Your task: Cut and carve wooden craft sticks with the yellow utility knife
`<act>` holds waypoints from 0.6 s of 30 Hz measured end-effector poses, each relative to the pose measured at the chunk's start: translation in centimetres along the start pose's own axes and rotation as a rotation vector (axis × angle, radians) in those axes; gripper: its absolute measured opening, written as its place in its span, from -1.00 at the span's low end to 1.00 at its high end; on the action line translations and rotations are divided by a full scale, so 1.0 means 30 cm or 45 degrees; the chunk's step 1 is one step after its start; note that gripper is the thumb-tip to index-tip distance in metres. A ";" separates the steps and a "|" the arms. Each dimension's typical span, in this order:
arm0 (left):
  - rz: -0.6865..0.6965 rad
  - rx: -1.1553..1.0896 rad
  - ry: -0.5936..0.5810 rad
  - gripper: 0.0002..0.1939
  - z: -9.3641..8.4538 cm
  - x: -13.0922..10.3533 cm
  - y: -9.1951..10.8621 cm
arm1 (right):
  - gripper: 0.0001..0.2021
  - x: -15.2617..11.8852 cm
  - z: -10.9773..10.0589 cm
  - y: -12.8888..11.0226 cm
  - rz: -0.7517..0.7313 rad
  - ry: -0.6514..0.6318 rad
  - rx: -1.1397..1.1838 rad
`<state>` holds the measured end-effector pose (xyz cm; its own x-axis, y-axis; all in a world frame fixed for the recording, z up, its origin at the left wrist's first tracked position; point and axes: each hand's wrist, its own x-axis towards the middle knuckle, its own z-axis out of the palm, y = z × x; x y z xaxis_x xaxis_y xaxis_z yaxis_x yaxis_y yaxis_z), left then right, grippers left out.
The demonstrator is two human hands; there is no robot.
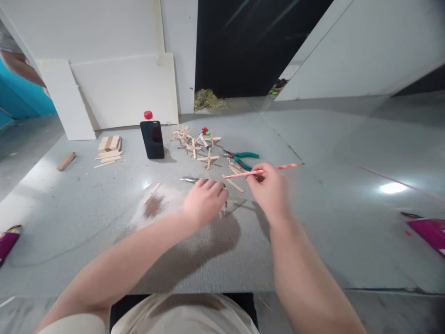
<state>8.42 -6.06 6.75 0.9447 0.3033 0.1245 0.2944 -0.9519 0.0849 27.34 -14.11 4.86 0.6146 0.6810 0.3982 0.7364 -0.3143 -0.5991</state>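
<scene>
My right hand (267,190) is closed on a pink pencil (290,166) held nearly level, its dark tip pointing right. My left hand (206,199) has its fingers curled over a utility knife (189,179), whose metal end sticks out to the left and a bit of yellow on the right. Part of the knife is hidden by the fingers. Below the pencil's left end lies a craft stick (233,184). Green-handled pliers (245,156) rest just beyond my right hand. Crossed craft-stick pieces (209,159) are scattered farther back, near a small white tube (203,141).
A black phone (152,140) leans upright against a red-capped bottle (148,115). Bundled craft sticks (110,144) and a wooden block (66,161) are on the left. Brown dust (154,207) marks the grey table (340,222). White panels (125,90) stand behind. Another person's arm (24,67) shows far left.
</scene>
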 end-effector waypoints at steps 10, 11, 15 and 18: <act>-0.047 -0.053 -0.293 -0.61 0.176 0.115 0.058 | -0.69 0.024 0.014 0.035 0.038 0.035 0.187; -0.078 -0.049 -0.327 -0.62 0.172 0.124 0.057 | -0.69 0.025 0.016 0.038 0.036 0.028 0.197; -0.183 -0.019 -0.436 -0.62 0.157 0.150 0.055 | -0.67 0.032 0.017 0.043 0.030 0.008 0.250; -0.250 0.009 -0.479 -0.61 0.147 0.157 0.062 | -0.63 0.036 0.017 0.036 0.031 -0.005 0.287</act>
<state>14.06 -6.59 3.14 0.8570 0.4434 -0.2627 0.4740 -0.8782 0.0642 28.66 -13.37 4.30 0.6299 0.6779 0.3790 0.6390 -0.1750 -0.7490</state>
